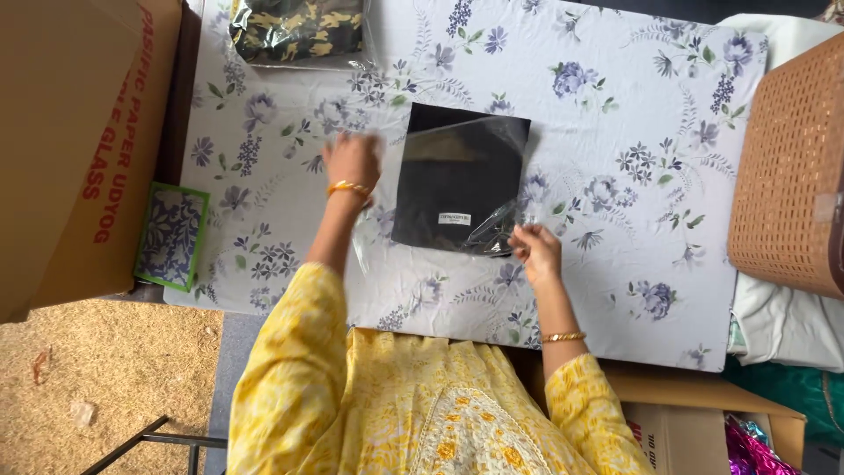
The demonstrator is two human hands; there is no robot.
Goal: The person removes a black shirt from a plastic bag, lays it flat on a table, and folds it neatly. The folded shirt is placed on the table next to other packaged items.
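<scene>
Nearest the camera is the person's yellow patterned tunic [422, 405], filling the bottom of the view, both sleeves reaching forward over the table [615, 105], which is spread with a white cloth printed with blue-violet flowers. To the left stands a large brown cardboard box [70, 141] with red lettering; to the right, a woven tan basket [791, 167] sits at the table's edge. Another open cardboard box [703, 422] lies at lower right, with shiny purple material inside.

At the middle of the table lies a black folded garment [453, 176] with a small white label, inside a clear plastic bag [492, 224] whose loose open end bunches toward the person. A second bagged item, a camouflage-patterned packet [294, 26], rests at the table's far left corner. A small green-edged blue-patterned card [171, 236] lies beside the big box.

The left hand [352, 163], wearing an orange bangle, hovers just left of the garment, blurred, so I cannot tell how its grip stands. The right hand [536, 251], gold bangle on the wrist, pinches the bag's crumpled near-right corner, fingers closed on the plastic.
</scene>
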